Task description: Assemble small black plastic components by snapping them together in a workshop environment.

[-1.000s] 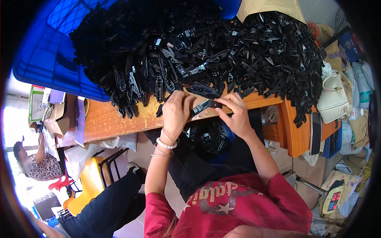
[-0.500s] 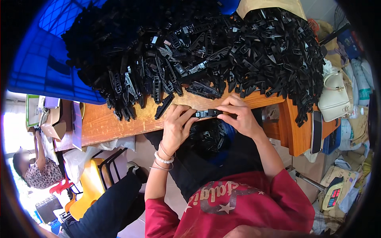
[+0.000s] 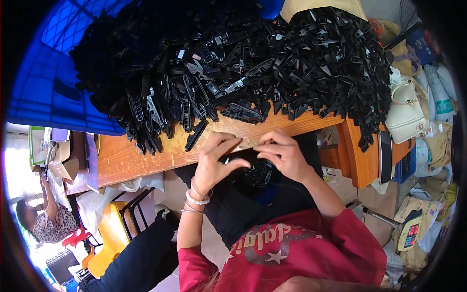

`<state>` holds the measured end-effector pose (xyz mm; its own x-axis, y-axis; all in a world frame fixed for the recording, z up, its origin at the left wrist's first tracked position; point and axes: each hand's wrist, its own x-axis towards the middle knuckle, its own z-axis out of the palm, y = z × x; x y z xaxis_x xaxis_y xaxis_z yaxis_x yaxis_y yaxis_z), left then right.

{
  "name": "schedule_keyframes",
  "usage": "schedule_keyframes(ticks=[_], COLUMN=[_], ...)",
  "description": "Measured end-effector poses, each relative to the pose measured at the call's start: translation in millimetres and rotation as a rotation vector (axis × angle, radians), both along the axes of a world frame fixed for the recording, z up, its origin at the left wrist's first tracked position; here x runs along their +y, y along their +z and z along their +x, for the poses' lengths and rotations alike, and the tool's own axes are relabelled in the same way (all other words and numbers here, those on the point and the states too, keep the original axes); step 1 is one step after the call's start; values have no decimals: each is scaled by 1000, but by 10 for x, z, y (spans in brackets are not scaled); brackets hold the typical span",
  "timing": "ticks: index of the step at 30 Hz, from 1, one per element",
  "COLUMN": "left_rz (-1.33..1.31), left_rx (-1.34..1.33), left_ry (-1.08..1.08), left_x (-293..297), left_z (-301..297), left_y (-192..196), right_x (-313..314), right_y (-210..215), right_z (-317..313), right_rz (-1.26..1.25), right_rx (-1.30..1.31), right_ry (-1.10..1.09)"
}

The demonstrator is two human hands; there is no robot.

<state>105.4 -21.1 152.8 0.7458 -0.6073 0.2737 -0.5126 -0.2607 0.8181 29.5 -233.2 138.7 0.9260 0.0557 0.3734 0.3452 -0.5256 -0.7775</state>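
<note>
My left hand [image 3: 212,163] hovers just in front of the table edge, its thumb spread away from the fingers and nothing visible in it. Facing it, my right hand [image 3: 286,158] has loosely bent fingers and thumb slightly apart, also with nothing visible between them. Below and between the hands, several black plastic parts [image 3: 262,174] lie in a dark heap at my lap, partly hidden by the hands. On the table, the nearest piece to my left hand is a long black plastic part [image 3: 196,135]. Behind it rises a large pile of ribbed black plastic parts [image 3: 187,87].
Smaller black clips [image 3: 331,68] spill from a paper sack [image 3: 326,6] on the wooden table [image 3: 131,158]. A blue crate [image 3: 53,104] stands at the left. A white handbag [image 3: 407,112] and a scale [image 3: 410,231] are at the right. Another person [image 3: 51,214] is beyond a yellow chair [image 3: 108,233].
The black plastic part held between both hands has left them and is no longer distinguishable. My left thumb has spread away, and the right fingers have loosened. The view has shifted slightly.
</note>
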Motion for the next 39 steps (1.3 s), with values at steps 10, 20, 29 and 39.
schedule_keyframes(ticks=[10,20,29,39], left_rz=[139,237,155,58], left_rx=[-531,-672,-417,-263], left_ry=[147,164,291,256], left_x=[-400,-260,-191,-273], left_z=[158,9,-14,38], left_y=[-54,-167,-38,-99], right_x=[-260,-233,-109,-69], right_y=[48,76,11,164], right_z=[350,345,127,75], right_rz=[-560,-467,-36,-408], right_rx=[-193,-250,33,23], right_ry=[-393,-87,-144,-272])
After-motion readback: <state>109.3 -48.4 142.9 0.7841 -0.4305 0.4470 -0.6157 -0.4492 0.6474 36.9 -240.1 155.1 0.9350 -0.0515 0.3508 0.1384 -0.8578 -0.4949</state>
